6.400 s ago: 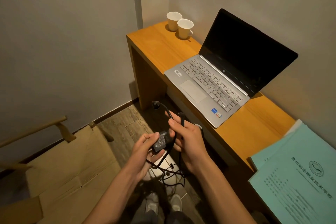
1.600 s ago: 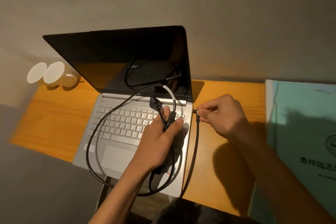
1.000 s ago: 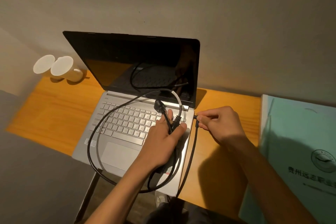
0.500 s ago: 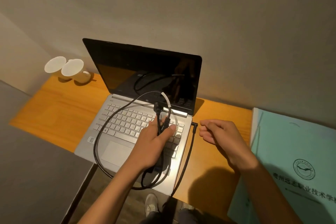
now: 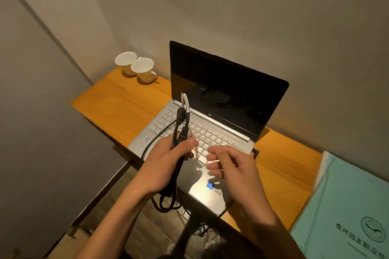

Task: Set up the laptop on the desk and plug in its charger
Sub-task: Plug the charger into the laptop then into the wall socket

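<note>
A silver laptop point(image 5: 212, 132) stands open on the wooden desk point(image 5: 117, 103), its screen dark. A small black plug point(image 5: 255, 152) sits at its right edge, by the keyboard's end. My left hand point(image 5: 168, 162) grips the bundled black charger cable point(image 5: 179, 128) with its mains plug and a white tie sticking up, held above the keyboard's left side. Loops of cable hang below the hand. My right hand point(image 5: 231, 170) hovers over the palm rest with loosely curled fingers and holds nothing.
Two white cups point(image 5: 139, 68) stand at the desk's far left corner. Teal paper folders point(image 5: 345, 212) lie on the right end of the desk. Walls close in behind and to the left. Wooden floor point(image 5: 147, 235) shows below the desk edge.
My right hand left the plug at the laptop's right edge and moved left over the palm rest. My left hand lifted the cable bundle leftward. The camera swung, showing more of the left wall.
</note>
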Action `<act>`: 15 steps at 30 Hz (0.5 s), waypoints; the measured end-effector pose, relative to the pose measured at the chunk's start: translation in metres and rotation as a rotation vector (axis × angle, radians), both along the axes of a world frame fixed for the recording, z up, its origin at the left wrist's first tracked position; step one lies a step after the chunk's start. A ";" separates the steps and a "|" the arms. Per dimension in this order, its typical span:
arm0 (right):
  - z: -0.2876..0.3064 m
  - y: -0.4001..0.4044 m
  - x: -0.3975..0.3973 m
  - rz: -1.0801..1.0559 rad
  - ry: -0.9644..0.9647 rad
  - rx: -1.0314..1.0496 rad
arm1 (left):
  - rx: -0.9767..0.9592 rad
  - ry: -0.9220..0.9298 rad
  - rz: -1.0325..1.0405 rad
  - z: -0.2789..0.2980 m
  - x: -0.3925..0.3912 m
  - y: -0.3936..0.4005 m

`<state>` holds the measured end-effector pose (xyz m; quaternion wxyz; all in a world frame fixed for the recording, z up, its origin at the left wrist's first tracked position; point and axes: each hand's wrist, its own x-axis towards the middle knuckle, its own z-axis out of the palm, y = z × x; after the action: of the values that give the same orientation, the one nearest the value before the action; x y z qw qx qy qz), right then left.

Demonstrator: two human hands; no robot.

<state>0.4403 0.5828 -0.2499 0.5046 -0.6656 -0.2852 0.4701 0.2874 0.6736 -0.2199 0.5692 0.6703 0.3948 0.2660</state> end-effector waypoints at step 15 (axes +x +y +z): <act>0.017 0.003 -0.162 0.497 0.244 -0.183 | -0.502 -0.611 -0.054 -0.022 -0.152 -0.063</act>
<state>0.2780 0.5862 -0.2329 0.3423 -0.5567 -0.3333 0.6796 0.1352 0.6111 -0.2419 0.8134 0.4103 0.2424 0.3334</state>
